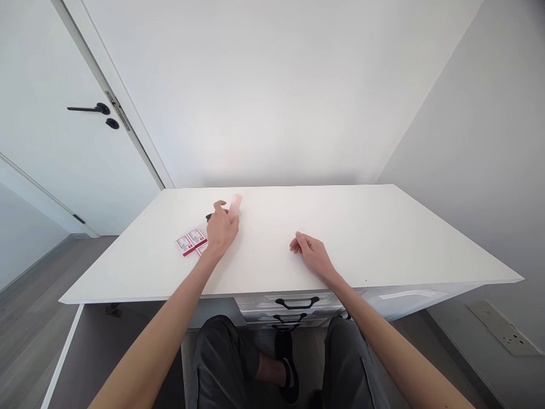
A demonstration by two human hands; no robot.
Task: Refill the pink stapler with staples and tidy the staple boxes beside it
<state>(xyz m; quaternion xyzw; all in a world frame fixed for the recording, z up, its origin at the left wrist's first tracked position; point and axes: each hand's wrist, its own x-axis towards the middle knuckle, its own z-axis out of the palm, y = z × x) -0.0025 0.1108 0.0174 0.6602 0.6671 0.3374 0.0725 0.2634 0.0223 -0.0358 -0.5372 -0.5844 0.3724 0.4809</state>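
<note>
My left hand (222, 230) is over the left part of the white tabletop (272, 267), its fingers bent. A pale pink, see-through strip (235, 205) sticks out past its thumb and fingers, which close on the near end. A small dark thing (208, 217) peeks out at the left of that hand, mostly hidden, so its kind cannot be made out. Just left of my wrist lie red-and-white printed cards (193, 241), partly covered by the arm. My right hand (313, 251) rests on the tabletop right of the middle, fingers loosely curled in, with nothing visible in them.
Below the front edge are drawers with black handles (297, 303), close to my knees. A white wall (281, 102) borders the back of the tabletop. At the left stands a white door with a black lever handle (88, 108). A socket strip (504, 329) is low on the right.
</note>
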